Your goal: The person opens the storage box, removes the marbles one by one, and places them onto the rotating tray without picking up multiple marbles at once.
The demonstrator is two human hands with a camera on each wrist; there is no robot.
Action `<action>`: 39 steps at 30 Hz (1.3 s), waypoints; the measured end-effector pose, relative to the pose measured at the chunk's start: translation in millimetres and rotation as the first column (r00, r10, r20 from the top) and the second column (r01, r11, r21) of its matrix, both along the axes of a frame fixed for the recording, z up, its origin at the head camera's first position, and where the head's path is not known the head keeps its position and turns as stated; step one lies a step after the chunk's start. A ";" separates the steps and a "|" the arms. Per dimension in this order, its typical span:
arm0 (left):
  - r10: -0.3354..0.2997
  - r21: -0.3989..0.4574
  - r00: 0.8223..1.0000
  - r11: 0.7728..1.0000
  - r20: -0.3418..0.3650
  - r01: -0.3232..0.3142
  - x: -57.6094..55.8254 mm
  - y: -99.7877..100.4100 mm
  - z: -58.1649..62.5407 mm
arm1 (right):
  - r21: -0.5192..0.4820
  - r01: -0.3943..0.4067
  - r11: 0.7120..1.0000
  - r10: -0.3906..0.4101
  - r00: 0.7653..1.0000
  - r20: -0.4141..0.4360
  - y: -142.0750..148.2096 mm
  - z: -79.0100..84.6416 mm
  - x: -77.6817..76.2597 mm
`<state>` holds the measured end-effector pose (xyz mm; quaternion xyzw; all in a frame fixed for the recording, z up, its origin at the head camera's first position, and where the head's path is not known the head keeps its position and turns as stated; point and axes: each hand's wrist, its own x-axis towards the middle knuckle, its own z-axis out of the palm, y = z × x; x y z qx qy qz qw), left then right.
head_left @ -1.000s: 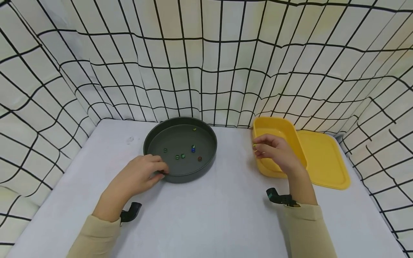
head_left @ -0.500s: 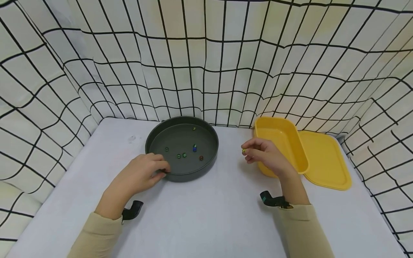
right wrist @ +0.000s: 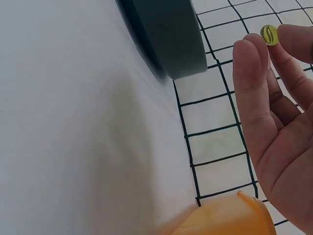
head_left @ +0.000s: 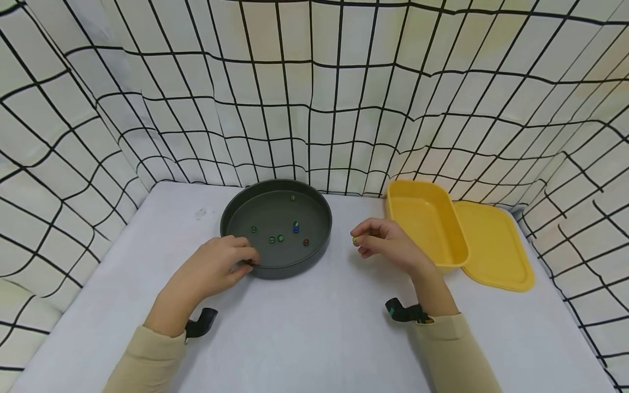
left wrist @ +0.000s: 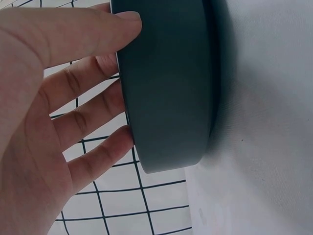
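My left hand (head_left: 216,266) pinches the near-left rim of a round dark grey pan (head_left: 267,261), thumb outside and fingers over the edge, as the left wrist view shows. Several marbles lie on the pan's floor: green ones (head_left: 280,238), a blue one (head_left: 296,229), a reddish-brown one (head_left: 306,242) and a small yellowish one (head_left: 292,197) at the far side. Between the pan and the yellow container, my right hand (head_left: 388,245) is raised over the table. Its thumb and fingers pinch a yellow-green marble (right wrist: 269,35), plain in the right wrist view.
A yellow rectangular container (head_left: 427,218) stands at the right, its inside bare where visible. Beside it lies a flat yellow lid (head_left: 496,245). White cloth with a black grid (head_left: 324,109) rises behind and along both sides of the white table (head_left: 314,333).
My right hand has moved left with the yellow-green marble, from over the yellow container's left edge toward the pan. The left hand keeps its place on the pan's rim.
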<state>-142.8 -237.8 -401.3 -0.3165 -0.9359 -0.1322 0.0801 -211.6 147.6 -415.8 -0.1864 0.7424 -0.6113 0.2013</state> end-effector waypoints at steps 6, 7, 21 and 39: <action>-0.001 -0.003 1.000 1.000 0.001 0.001 0.9 0.0 -1.0 | 0.011 -0.038 0.999 0.038 0.999 0.002 -12.6 -5.4 2.6; -0.001 -0.002 1.000 1.000 0.002 0.001 0.8 0.0 -1.3 | 0.009 -0.051 0.999 0.051 0.999 -0.003 -15.3 -6.4 2.7; -0.003 0.003 1.000 1.000 -0.005 0.003 0.2 0.1 -4.3 | -0.009 -0.105 0.994 0.105 0.994 -0.031 -52.6 -1.9 -2.6; -0.012 0.005 1.000 1.000 -0.010 0.012 -1.1 -0.2 -2.4 | 0.078 -0.152 0.985 0.156 0.987 -0.048 -98.8 4.5 -12.5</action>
